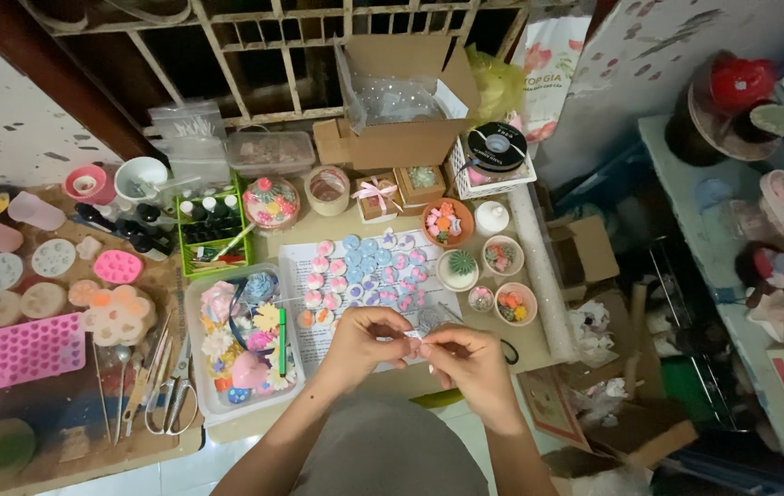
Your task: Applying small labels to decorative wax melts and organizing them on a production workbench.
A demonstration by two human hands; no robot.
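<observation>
Both hands meet above the near edge of the printed paper sheet (300,262), which serves as the landmark here. The left hand (362,338) is curled narrow, its fingertips pinched on a tiny pale piece (413,338); the right hand (467,360) is likewise closed down to a pinch on the same piece from the other side. The piece is too small to identify further. It is held in the air just over the sheet's near right corner.

On the sheet lie rows of small round pink and blue charms (369,268), set close together. Just right of the sheet stand small bowls: one holding a green cactus-like figure (458,268) and others holding coloured bits (514,303). Left of the sheet, touching its edge, is a clear plastic tray (197,367) filled with flower-shaped pieces. Farther left of the sheet lie scissors (174,397) and thin metal tools, then a pink silicone mould (27,349). Behind the sheet, an open cardboard box (406,138) stands, with a spool of black ribbon (497,145) beside it.
</observation>
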